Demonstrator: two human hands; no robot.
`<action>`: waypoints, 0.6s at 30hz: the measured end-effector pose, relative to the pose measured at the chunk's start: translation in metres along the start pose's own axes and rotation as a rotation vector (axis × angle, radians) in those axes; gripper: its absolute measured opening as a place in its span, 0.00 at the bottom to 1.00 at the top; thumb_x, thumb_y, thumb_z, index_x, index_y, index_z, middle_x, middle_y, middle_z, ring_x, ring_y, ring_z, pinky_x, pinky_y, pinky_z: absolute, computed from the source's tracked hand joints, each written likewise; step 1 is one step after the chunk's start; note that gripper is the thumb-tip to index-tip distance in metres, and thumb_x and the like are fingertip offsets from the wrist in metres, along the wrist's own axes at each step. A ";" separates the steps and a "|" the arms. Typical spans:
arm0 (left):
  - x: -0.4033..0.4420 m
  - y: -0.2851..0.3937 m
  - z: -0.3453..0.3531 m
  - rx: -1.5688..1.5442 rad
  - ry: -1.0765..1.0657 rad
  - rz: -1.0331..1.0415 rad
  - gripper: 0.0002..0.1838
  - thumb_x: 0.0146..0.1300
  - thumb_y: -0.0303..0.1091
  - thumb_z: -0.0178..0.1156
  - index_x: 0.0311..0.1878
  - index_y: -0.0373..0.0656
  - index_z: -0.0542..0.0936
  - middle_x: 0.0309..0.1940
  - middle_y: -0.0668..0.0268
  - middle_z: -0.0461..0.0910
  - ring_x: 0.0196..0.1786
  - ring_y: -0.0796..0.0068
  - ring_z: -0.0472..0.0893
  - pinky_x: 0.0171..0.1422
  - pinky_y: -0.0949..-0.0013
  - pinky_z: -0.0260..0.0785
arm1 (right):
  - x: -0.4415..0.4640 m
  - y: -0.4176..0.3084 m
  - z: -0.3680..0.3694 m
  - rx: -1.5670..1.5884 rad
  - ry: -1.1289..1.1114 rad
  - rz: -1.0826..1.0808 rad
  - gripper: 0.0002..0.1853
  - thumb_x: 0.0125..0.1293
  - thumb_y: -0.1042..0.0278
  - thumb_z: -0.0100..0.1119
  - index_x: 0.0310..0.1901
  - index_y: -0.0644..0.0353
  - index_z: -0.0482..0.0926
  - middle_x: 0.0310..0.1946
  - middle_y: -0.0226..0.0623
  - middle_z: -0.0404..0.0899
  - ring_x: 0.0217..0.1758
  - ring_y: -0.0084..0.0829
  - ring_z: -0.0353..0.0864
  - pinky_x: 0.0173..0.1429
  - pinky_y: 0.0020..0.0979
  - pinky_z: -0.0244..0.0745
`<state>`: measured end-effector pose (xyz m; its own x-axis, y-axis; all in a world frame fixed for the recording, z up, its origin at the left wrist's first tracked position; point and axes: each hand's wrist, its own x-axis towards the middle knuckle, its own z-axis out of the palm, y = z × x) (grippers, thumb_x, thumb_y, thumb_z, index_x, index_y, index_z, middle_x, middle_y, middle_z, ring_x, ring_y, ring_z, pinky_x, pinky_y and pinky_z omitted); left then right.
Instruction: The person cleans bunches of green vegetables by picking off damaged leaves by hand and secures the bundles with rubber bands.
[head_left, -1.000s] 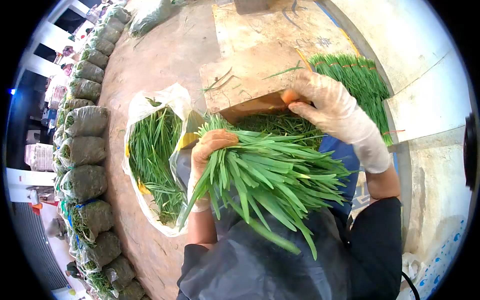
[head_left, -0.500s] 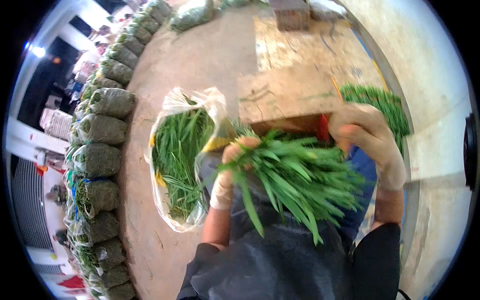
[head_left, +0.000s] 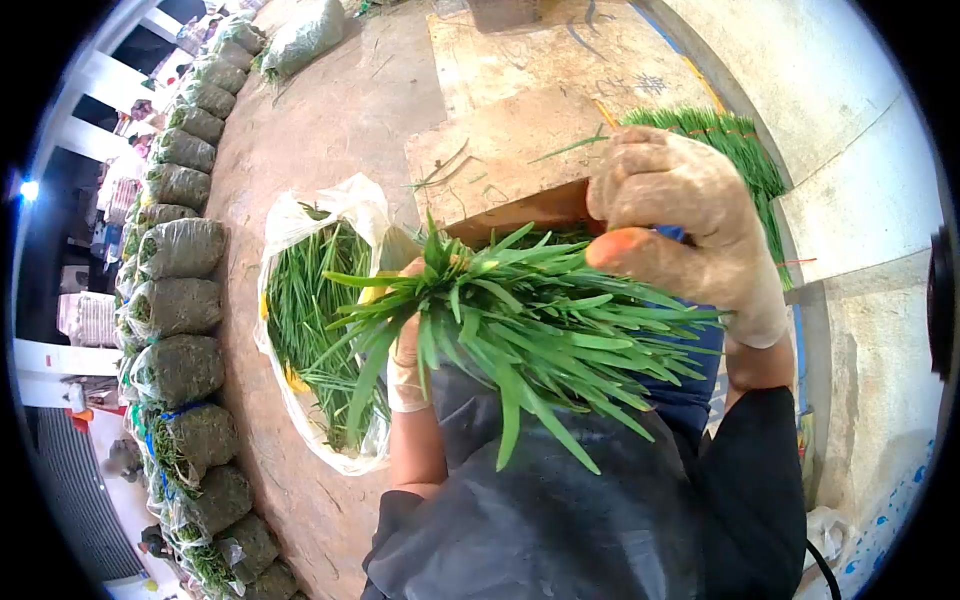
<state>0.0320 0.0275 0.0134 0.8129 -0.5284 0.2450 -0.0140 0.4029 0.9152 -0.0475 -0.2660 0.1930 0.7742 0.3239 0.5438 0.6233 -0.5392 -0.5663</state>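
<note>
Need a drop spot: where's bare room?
Free: brown floor between the filled plastic sacks and tan flat board, beyond the open white plastic bag. Crowded: around the long green leaves, between that bag and the gloved right hand.

Gloved hands point(head_left: 690, 215) apart, right fingers point(head_left: 645, 165) curled

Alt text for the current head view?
A gloved left hand grips a bunch of long green leaves, the right hand curled close by. Left, an open whitish bag holds more leaves; banded green bundles lie at right.
</note>
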 end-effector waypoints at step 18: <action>-0.002 0.004 0.001 0.103 0.201 -0.219 0.26 0.56 0.37 0.70 0.55 0.36 0.76 0.49 0.60 0.80 0.50 0.70 0.79 0.55 0.66 0.73 | 0.003 -0.015 0.065 -0.474 -0.200 -0.215 0.13 0.56 0.51 0.60 0.38 0.48 0.80 0.42 0.30 0.76 0.55 0.36 0.72 0.56 0.40 0.67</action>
<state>0.0293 0.0295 0.0169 0.9015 -0.4322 -0.0205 0.1239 0.2124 0.9693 -0.0478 -0.2064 0.1632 0.6693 0.5817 0.4622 0.6879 -0.7203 -0.0895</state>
